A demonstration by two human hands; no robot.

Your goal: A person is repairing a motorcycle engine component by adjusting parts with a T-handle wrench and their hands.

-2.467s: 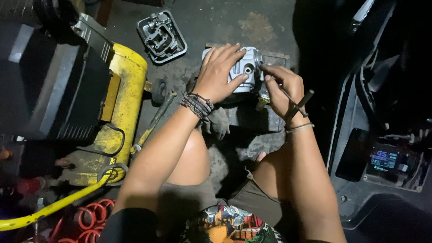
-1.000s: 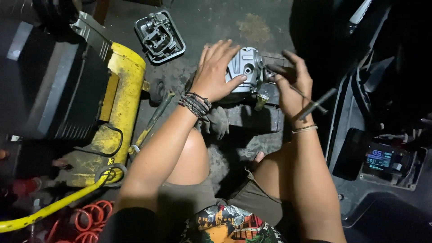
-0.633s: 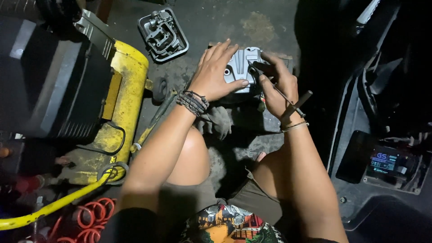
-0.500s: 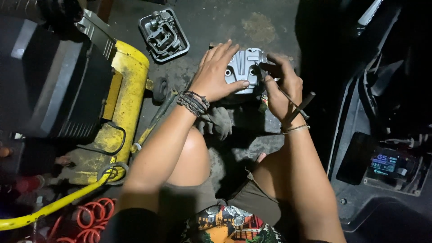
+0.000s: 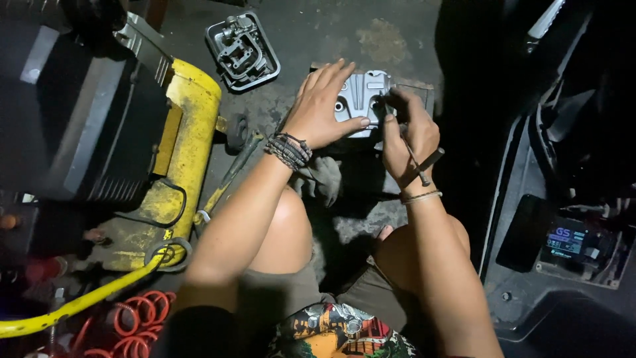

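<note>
- Grip states, seen from the head view: the left hand (image 5: 324,106) is laid flat and wide on the grey metal cover (image 5: 361,99), pressing it down; the right hand (image 5: 405,136) is closed narrowly around a thin T-handle tool (image 5: 416,159), whose tip is set at the cover's right edge.
- The cover is found on the stained concrete floor (image 5: 318,33), just ahead of the knees.
- For the work in hand, the cover is best pinned firmly and the tool kept straight and seated, so that slipping is avoided.
- Cast, dull metal with bolt holes is shown; a similar part (image 5: 242,50) lies further off, beside a glossy yellow machine (image 5: 179,152).
</note>
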